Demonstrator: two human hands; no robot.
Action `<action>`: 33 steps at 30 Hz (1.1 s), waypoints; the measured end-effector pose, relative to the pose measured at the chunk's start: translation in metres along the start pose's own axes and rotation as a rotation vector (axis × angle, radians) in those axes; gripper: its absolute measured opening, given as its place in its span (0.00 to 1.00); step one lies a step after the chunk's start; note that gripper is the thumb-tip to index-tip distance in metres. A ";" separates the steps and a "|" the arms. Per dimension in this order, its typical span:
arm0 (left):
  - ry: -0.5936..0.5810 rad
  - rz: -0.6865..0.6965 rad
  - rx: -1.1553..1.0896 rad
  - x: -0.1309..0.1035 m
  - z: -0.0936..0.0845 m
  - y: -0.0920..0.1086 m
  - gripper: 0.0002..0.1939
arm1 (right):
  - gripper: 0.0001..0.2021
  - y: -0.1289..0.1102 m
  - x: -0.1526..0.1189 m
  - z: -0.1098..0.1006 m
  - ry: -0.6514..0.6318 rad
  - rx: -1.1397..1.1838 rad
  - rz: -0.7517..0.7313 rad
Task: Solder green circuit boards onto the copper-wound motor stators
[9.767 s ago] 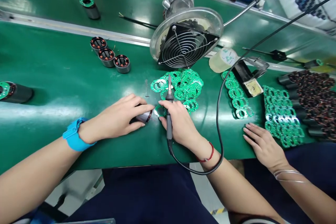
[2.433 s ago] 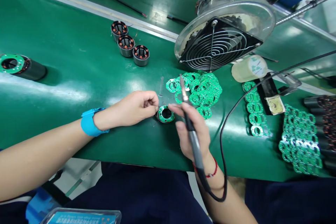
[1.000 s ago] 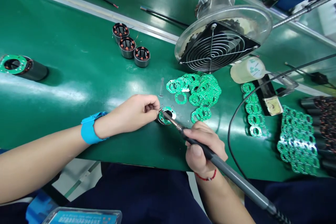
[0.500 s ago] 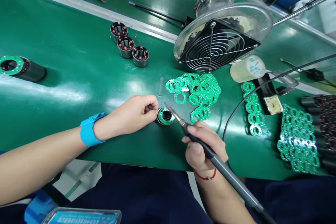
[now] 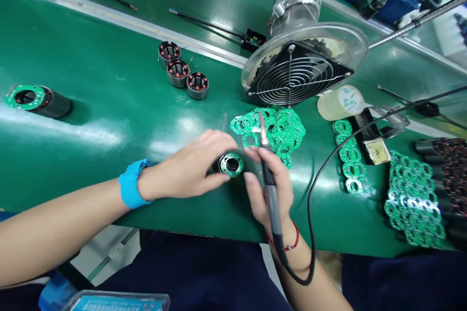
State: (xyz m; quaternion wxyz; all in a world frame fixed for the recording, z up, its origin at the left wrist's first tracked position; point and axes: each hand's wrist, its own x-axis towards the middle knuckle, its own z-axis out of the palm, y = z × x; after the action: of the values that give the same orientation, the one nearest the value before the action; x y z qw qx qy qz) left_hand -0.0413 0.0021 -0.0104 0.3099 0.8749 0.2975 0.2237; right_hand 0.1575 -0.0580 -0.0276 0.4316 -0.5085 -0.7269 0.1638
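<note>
A motor stator topped by a green ring-shaped circuit board (image 5: 231, 164) stands upright on the bench between my hands. My left hand (image 5: 189, 163), with a blue wrist strap, curls around its left side, thumb at the near edge and fingers at the far edge; blur hides the exact contact. In my right hand (image 5: 275, 187) a soldering iron (image 5: 270, 189) lies along the palm, its tip pointing away from me over the boards. The thumb and a forefinger of this hand are apart, just right of the stator. A pile of green ring boards (image 5: 288, 129) lies beyond.
A fume extractor fan (image 5: 297, 75) hangs over the boards. Three bare stators (image 5: 178, 74) stand at the back; another with a board (image 5: 54, 103) is far left. To the right are a solder roll (image 5: 341, 102), a sponge holder (image 5: 377, 150), board rows (image 5: 414, 199) and the iron's cable (image 5: 314, 194).
The soldering iron has swung from pointing at the stator to pointing away. My right hand's fingers have moved towards the stator, and my left hand has spread from a pinch to around it.
</note>
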 end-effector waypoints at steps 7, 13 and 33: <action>-0.122 -0.067 0.615 -0.003 -0.017 -0.008 0.14 | 0.18 0.001 0.000 -0.003 0.323 0.092 0.068; 0.171 -0.634 0.802 -0.022 -0.075 -0.021 0.21 | 0.18 0.001 0.001 -0.002 0.215 0.127 0.028; -0.077 -0.183 0.108 -0.012 -0.032 -0.028 0.32 | 0.20 0.018 0.006 0.006 -0.190 -0.305 0.099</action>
State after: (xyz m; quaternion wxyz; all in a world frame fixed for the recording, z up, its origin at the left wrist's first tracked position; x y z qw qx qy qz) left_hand -0.0790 0.0252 -0.0092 0.2928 0.8674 0.3756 0.1443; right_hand 0.1628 -0.0438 -0.0402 0.2704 -0.5854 -0.7549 0.1199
